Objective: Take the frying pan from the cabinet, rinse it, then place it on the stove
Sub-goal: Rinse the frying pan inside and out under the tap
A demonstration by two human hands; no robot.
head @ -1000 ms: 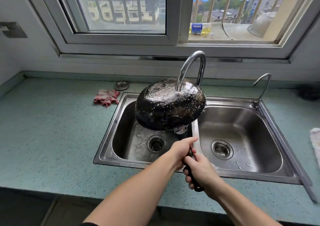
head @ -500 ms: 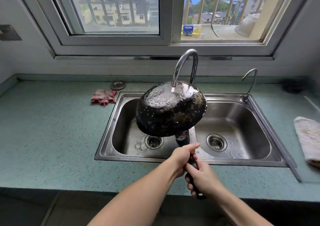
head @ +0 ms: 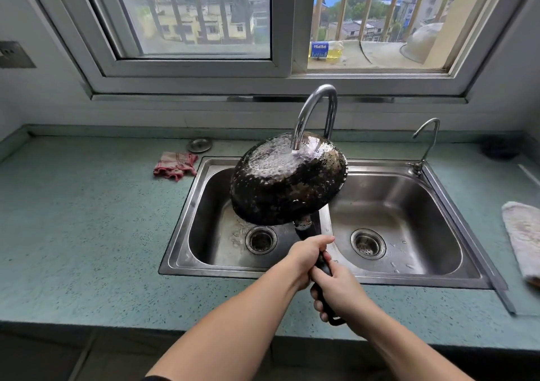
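Two hands hold one blackened round metal frying pan (head: 287, 187) by its single dark handle (head: 305, 228). The left hand (head: 306, 252) is wrapped round the handle just below the pan's bowl. The right hand (head: 339, 293) grips the handle's far end, touching the left.

The pan is tilted with its scorched underside up, over the left basin (head: 216, 234) of one stainless steel double sink (head: 222, 271) and partly across the divider. Water from the tall curved chrome tap (head: 318, 100) runs onto that underside (the pan's inside faces away, unseen). A second, small thin chrome tap (head: 429, 135) stands at the sink's back right corner. Of the two basins, the right basin (head: 409, 220) is spotted with drops. Each has one round drain, the left drain (head: 261, 239) and the right drain (head: 368, 243).

Two cloths lie on the speckled green surface (head: 87, 220): a crumpled red-and-white checked cloth (head: 175, 165) left of the sink, and a pale cloth (head: 523, 240) on the right, cut off by the frame's edge. One small round metal disc (head: 199, 145) lies behind the checked cloth.

Outside the window sit one yellow bottle with a blue label (head: 325, 50) and, further right, one upturned metal bowl (head: 420, 44), partly hidden by the window frame. One dark lump (head: 496, 149) at the back right is too blurred to identify.
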